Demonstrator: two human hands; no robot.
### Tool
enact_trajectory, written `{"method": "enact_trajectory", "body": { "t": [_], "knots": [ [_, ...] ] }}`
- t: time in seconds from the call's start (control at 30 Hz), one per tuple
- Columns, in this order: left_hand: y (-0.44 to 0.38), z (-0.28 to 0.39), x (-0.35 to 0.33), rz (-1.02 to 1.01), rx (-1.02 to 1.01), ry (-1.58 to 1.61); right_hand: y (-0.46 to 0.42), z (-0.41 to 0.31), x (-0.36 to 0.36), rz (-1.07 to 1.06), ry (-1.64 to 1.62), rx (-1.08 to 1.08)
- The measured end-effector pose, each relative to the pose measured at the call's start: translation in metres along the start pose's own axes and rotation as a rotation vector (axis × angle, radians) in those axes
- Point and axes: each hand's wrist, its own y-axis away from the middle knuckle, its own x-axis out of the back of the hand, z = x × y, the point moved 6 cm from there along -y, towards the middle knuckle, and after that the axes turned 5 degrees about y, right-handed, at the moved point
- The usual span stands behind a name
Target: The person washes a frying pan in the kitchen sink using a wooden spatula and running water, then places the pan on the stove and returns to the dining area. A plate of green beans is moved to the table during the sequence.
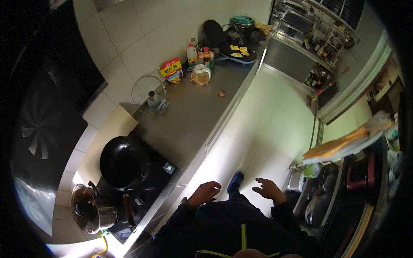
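My left hand hangs in the air before my body, fingers curled a little and holding nothing. The front edge of the stove counter is nearest to it. On the other side my right hand is also raised over the tiled floor, thumb and fingers apart, with nothing in it. To the left, a black wok with a wooden handle sits on the black gas stove. Beside it stands a steel pot under a glass lid; its contents look dark and are hard to make out.
Along the steel counter stand a glass lid, a seasoning pouch, a clear jug, bottles and a black pan holding egg-like pieces. Shelves with pots line my right. A range hood overhangs the stove.
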Motion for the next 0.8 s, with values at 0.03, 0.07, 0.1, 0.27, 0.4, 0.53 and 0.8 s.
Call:
{"method": "enact_trajectory", "body": {
  "t": [0.03,0.07,0.1,0.27,0.4,0.53,0.8],
  "knots": [
    [-0.018,0.013,0.000,-0.010,0.047,-0.030,-0.011,0.014,0.015,0.014,-0.015,-0.030],
    [-0.040,0.020,0.001,0.036,-0.070,-0.090,-0.023,0.025,0.030,0.013,0.008,-0.062],
    [-0.055,0.027,0.001,0.093,-0.038,-0.015,-0.035,0.033,0.042,0.039,0.057,-0.003],
    [-0.123,0.044,0.020,0.376,-0.150,0.212,-0.104,0.047,0.092,-0.018,0.111,0.127],
    [-0.161,0.006,0.078,0.601,-0.263,0.435,-0.152,0.063,0.121,-0.029,-0.022,0.103],
    [-0.183,0.006,0.187,0.944,-0.224,0.425,-0.193,0.085,0.138,-0.055,-0.122,0.004],
    [-0.262,-0.073,0.470,1.439,0.186,-0.044,-0.273,0.065,0.217,0.029,-0.058,-0.133]
  ]
}}
